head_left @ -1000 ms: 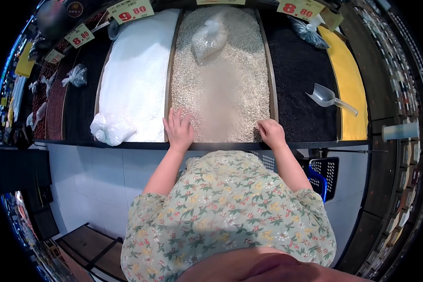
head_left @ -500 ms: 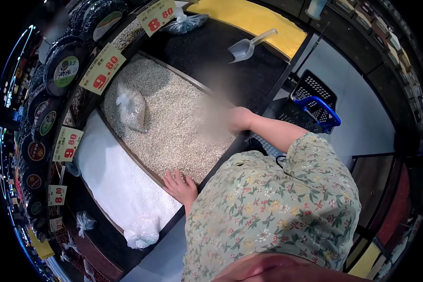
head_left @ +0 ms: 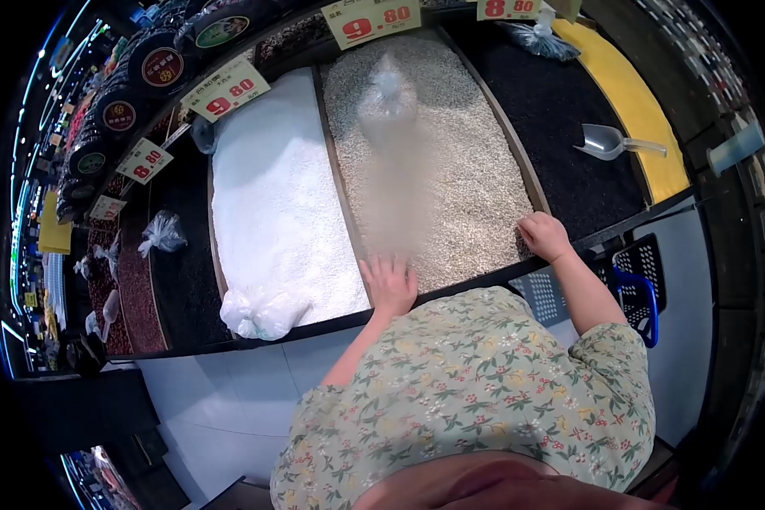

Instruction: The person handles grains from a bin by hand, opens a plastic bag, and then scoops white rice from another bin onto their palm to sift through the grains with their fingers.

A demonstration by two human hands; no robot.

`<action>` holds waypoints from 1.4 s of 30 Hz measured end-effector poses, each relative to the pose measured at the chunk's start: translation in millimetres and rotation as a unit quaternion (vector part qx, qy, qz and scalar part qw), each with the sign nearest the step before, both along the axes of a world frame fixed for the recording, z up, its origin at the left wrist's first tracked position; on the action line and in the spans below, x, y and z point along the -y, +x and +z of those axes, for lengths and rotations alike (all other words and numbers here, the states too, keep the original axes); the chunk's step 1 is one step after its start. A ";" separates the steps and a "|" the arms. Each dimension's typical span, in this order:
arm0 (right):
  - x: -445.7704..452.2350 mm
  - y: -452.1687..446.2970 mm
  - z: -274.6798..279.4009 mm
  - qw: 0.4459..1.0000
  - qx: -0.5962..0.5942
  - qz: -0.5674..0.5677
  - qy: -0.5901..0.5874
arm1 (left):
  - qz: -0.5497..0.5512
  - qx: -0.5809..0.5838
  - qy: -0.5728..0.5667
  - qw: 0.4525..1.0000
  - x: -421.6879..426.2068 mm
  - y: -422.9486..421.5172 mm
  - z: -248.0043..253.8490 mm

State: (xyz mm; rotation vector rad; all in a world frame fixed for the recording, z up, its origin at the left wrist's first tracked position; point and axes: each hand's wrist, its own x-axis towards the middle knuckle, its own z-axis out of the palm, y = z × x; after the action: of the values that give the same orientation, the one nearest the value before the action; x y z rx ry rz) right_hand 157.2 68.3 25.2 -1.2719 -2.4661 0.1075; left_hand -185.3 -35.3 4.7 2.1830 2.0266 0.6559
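My left hand (head_left: 389, 285) lies palm down with its fingers spread over the front left corner of a bin of pale beige grain (head_left: 476, 195), by the divider (head_left: 343, 195). At the bin's front right corner, beside the other divider (head_left: 523, 170), is my right hand (head_left: 544, 234). Its fingers are curled in, and whether they pinch anything is hidden. A tied clear plastic bag (head_left: 388, 93) rests at the back of the grain. A blurred patch covers part of the bin's middle.
White grains (head_left: 280, 204) fill the left bin, with a tied plastic bag (head_left: 263, 313) at its front. A clear scoop (head_left: 608, 142) lies on dark grain (head_left: 535, 110) to the right. Price signs (head_left: 371, 23) line the back. Below the front edge stands a blue-handled basket (head_left: 637, 293).
My view has turned, so the bins now run more upright and more of the left side shows. Both hands stay near the beige grain's front corners. The blurred patch no longer covers my right fingers.
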 end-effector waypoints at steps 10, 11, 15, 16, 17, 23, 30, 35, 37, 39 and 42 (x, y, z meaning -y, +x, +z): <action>-32.6 -68.2 24.0 0.953 -0.254 -0.059 -0.155 | 0.035 0.044 -0.018 0.998 -2.8 6.3 11.2; -49.1 -81.2 33.7 0.954 -0.249 -0.032 -0.163 | 0.036 0.043 -0.017 0.998 -3.2 6.5 11.2; -123.0 -140.8 65.5 0.972 -0.203 0.011 -0.120 | 0.051 0.046 0.006 0.998 -4.5 8.4 11.0; -145.7 -155.7 64.6 0.975 -0.206 0.005 -0.078 | 0.056 0.044 0.009 0.997 -4.3 8.8 10.4; -166.9 -170.3 63.1 0.977 -0.210 -0.001 -0.037 | 0.062 0.044 0.009 0.997 -3.8 9.3 9.3; -246.4 -236.8 85.0 0.973 -0.206 -0.065 -0.077 | 0.076 0.046 0.019 0.996 -3.8 10.6 9.6; -262.1 -249.0 68.5 0.943 -0.245 -0.116 -0.194 | 0.080 0.033 0.032 0.996 -3.7 9.9 3.8; -264.1 -230.2 54.5 0.851 -0.428 -0.118 -0.279 | 0.070 0.018 0.045 0.996 -3.9 10.6 2.5; -251.0 -228.0 62.4 0.851 -0.472 -0.085 -0.212 | 0.068 0.017 0.044 0.997 -3.9 10.2 3.7; -225.7 -219.3 81.0 0.860 -0.461 -0.069 -0.207 | 0.062 0.017 0.048 0.997 -3.8 9.5 4.6; -175.6 -196.6 126.2 0.853 -0.475 -0.030 -0.215 | 0.059 0.019 0.058 0.996 -3.7 8.8 1.8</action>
State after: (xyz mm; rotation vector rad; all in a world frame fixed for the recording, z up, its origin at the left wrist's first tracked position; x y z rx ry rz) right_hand -39.4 244.0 151.4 -1.0553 -1.5587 1.0496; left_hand -176.6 -31.6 6.5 2.1042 2.1633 0.8426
